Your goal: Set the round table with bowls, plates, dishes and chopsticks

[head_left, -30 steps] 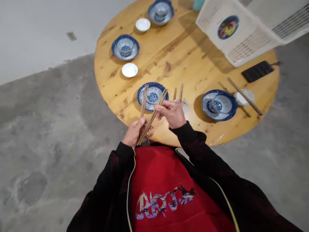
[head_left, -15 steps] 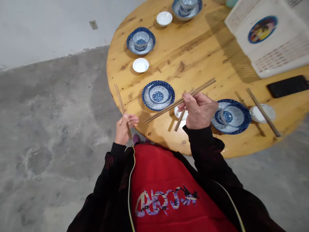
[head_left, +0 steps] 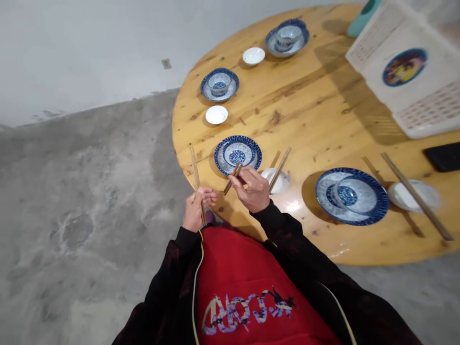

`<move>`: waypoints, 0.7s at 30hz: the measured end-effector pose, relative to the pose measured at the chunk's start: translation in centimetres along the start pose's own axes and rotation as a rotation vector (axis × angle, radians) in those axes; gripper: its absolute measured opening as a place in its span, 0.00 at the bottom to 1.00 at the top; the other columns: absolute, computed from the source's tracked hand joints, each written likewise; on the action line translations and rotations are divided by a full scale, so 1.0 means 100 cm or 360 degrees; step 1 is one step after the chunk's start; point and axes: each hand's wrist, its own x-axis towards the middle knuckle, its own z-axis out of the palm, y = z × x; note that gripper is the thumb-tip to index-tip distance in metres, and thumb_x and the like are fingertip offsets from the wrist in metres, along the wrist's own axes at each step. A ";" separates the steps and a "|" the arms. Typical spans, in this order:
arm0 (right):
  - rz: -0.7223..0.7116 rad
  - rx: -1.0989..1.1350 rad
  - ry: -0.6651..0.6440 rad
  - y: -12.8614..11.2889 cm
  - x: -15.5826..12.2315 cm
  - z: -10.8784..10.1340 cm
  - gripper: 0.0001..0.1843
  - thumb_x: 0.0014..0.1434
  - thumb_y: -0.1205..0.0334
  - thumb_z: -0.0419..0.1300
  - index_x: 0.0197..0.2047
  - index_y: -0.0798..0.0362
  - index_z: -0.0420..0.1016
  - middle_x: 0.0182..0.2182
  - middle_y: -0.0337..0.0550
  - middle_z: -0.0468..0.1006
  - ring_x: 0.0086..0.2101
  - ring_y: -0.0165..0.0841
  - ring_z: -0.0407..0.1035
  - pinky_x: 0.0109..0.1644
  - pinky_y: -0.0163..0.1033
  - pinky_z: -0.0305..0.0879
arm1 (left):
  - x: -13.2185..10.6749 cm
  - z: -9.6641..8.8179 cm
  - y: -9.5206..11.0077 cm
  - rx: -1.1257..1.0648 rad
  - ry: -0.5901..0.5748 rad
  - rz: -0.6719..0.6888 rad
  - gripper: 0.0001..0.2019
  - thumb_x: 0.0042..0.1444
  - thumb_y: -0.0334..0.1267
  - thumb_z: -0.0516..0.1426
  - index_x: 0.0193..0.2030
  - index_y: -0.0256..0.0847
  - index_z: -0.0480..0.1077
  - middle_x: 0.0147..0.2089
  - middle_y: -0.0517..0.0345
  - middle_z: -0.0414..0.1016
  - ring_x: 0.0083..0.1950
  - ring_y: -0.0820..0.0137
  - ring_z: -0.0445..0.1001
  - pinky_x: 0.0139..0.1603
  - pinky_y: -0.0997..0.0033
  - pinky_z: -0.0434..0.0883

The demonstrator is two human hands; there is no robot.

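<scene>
My left hand (head_left: 197, 206) is closed with the thumb over a few wooden chopsticks (head_left: 194, 165), held upright at the table's front left edge. In my right hand (head_left: 251, 188) is another pair of chopsticks (head_left: 233, 178), pinched between thumb and fingers. This hand is just in front of a blue-and-white plate with a bowl on it (head_left: 237, 152). Right of the hand, a pair of chopsticks (head_left: 280, 170) rests across a small white dish (head_left: 283, 183). Farther right, another pair of chopsticks (head_left: 417, 196) lies across a second white dish (head_left: 409, 194).
On the round wooden table (head_left: 305, 110) stand more blue plates with bowls (head_left: 352, 196) and small white dishes (head_left: 216, 115). A white printed box (head_left: 381, 96), a teal object (head_left: 362, 20) and a black phone (head_left: 443, 157) are at the right. A wall (head_left: 89, 52) is behind.
My right hand has moved left with its chopsticks, which have turned from lying crosswise to pointing away from me. My left hand still holds its chopsticks. The view has shifted.
</scene>
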 end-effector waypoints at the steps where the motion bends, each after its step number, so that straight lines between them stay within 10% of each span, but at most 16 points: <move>1: -0.0004 0.0000 0.0000 0.002 -0.001 0.001 0.10 0.67 0.63 0.56 0.32 0.51 0.74 0.29 0.46 0.77 0.32 0.36 0.74 0.35 0.40 0.72 | -0.003 0.001 -0.001 -0.0009 -0.0011 -0.0005 0.29 0.55 0.63 0.61 0.39 0.32 0.76 0.35 0.46 0.82 0.34 0.68 0.80 0.35 0.71 0.74; 21: 0.0599 0.0237 0.0167 -0.005 0.004 -0.013 0.11 0.63 0.54 0.62 0.33 0.51 0.78 0.25 0.37 0.74 0.22 0.30 0.72 0.26 0.36 0.72 | 0.041 -0.002 0.036 -0.0377 -0.0231 -0.0087 0.22 0.66 0.54 0.55 0.41 0.34 0.76 0.39 0.50 0.83 0.37 0.72 0.81 0.38 0.76 0.75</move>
